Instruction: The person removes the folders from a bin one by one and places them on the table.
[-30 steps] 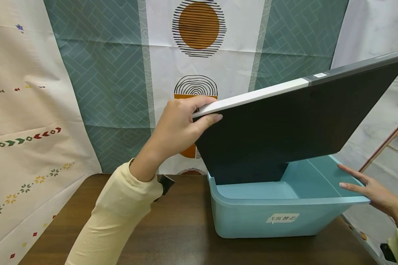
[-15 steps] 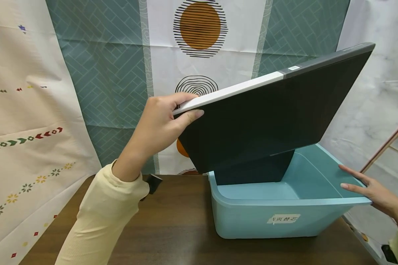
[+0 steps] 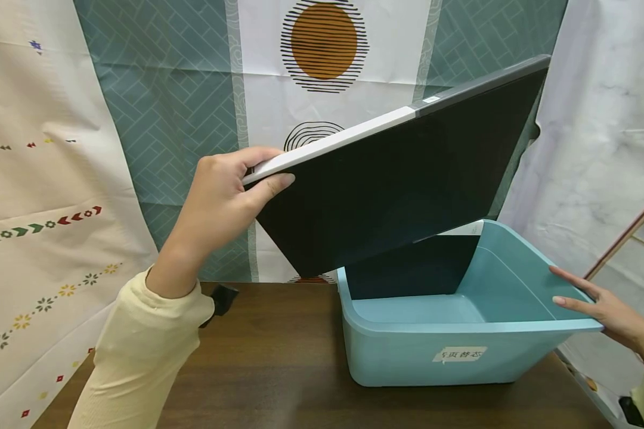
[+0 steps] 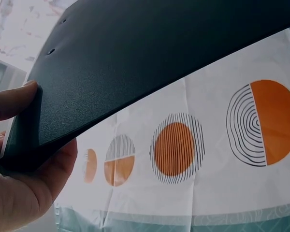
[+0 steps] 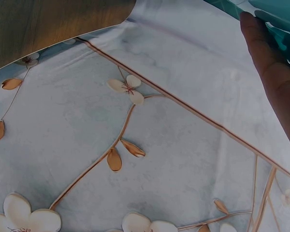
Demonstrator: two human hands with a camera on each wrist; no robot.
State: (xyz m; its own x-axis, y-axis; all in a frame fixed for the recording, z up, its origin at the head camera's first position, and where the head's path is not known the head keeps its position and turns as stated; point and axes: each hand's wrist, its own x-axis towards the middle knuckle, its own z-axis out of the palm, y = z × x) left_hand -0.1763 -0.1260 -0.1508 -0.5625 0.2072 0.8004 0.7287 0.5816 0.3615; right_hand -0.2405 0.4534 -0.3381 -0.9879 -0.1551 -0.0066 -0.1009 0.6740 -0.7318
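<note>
My left hand (image 3: 220, 193) pinches the corner of a large black binder (image 3: 397, 173). It has a white-and-grey spine edge with a small white label, and is held tilted above the bin, right end higher. In the left wrist view its dark cover (image 4: 116, 58) shows two small rivets. A light blue plastic bin (image 3: 402, 351) with a taped paper label stands on the table. Inside leans another flat black item (image 3: 408, 271), with a white strip at its top, partly hidden behind the binder. My right hand (image 3: 614, 313) holds the bin's right rim, thumb over the inside.
The brown wooden table (image 3: 268, 369) ends beside the bin at the right. Patterned cloths hang behind, including a white panel with orange circles (image 3: 324, 42). A cream cloth (image 3: 48, 179) covers the left side, and a marbled floral one (image 3: 601, 137) the right.
My left hand has moved left with the binder, lifting its lower edge up from the bin. The bin's back and the white strip now show. My right hand stays on the rim.
</note>
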